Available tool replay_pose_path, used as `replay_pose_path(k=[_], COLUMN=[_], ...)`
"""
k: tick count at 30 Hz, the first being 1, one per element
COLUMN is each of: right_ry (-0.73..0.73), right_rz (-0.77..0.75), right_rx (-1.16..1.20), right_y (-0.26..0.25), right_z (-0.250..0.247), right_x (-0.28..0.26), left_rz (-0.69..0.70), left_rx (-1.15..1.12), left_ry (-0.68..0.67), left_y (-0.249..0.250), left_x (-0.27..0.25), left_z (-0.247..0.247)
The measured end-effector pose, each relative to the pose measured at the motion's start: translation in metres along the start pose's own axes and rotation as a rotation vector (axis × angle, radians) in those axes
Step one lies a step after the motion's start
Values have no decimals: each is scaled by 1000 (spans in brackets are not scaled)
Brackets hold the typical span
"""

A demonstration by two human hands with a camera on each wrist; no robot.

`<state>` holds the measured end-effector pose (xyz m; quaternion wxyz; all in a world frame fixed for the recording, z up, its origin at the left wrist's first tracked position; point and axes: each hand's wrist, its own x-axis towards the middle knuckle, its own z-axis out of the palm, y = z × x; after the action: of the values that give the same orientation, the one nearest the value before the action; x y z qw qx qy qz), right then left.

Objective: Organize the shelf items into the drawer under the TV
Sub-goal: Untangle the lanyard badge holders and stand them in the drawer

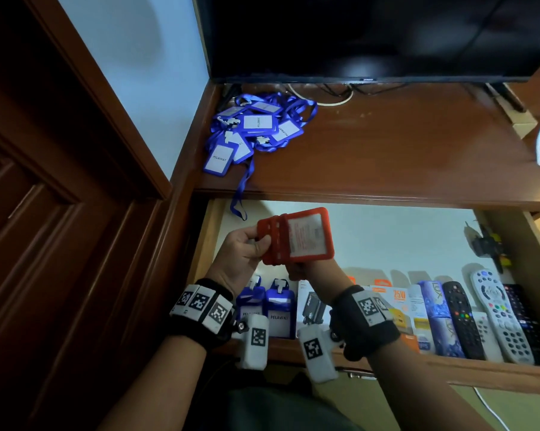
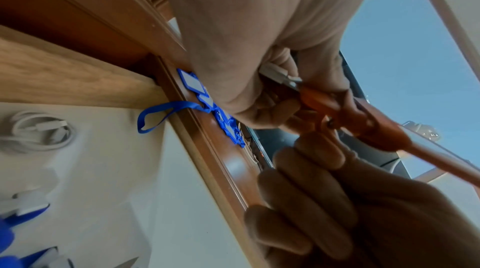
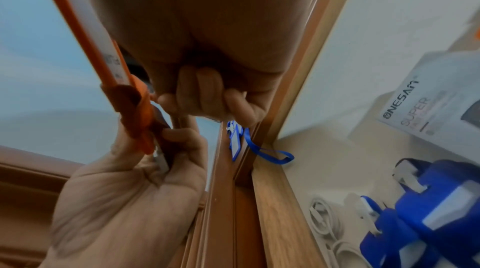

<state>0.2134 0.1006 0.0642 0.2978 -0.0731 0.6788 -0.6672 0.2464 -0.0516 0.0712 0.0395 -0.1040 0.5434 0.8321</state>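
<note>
A stack of red badge holders (image 1: 296, 236) is held up over the open drawer (image 1: 386, 231). My left hand (image 1: 257, 241) pinches the stack's left, clip end. My right hand (image 1: 293, 269) grips its lower edge from underneath, fingers curled. In the left wrist view the left hand's fingertips (image 2: 319, 108) close on the red holders (image 2: 376, 131), with the right hand (image 2: 311, 186) just below. The right wrist view has the red holders (image 3: 88, 26) beside the curled right hand (image 3: 205, 96). A tangled pile of blue badge holders (image 1: 256, 129) with lanyards lies on the shelf (image 1: 402, 144) under the TV (image 1: 371, 35).
Along the drawer's front stand blue badge holders (image 1: 267, 309), charger boxes (image 1: 399, 309), Lux soap boxes (image 1: 436, 306) and several remotes (image 1: 495, 312). One blue lanyard (image 1: 242, 194) hangs off the shelf edge into the drawer. A coiled white cable (image 2: 39, 131) lies inside. A wooden door (image 1: 44, 213) is at left.
</note>
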Motion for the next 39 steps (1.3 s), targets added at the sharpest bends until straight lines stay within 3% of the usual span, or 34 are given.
replay_pose_path(k=[4, 10, 15, 18, 21, 24, 28, 34, 39], right_ry=[-71, -185, -100, 4, 126, 198, 348, 383, 338], right_rz=[32, 66, 171, 235, 268, 237, 140, -32, -172], right_rx=[-5, -170, -235, -231, -245, -258, -361, -727, -1012], right_y=[6, 13, 15, 15, 11, -3, -17, -48, -67], right_z=[4, -9, -26, -39, -54, -66, -80, -68, -54], right_x=[6, 17, 40, 62, 90, 124, 188, 272, 327], left_rz=[-14, -124, -230, -316, -413, -534, -625, -631, -606], left_rx=[-45, 130, 283, 438, 787, 1191, 1492, 1742, 1784], left_ry=[98, 221, 319, 215, 35, -182, -365, -635, -854], left_y=[-5, -4, -3, 2, -2, -7, -11, -27, -44], left_x=[-2, -2, 15, 36, 63, 85, 104, 113, 109], left_z=[-2, -17, -38, -49, -62, -68, -69, -64, -60])
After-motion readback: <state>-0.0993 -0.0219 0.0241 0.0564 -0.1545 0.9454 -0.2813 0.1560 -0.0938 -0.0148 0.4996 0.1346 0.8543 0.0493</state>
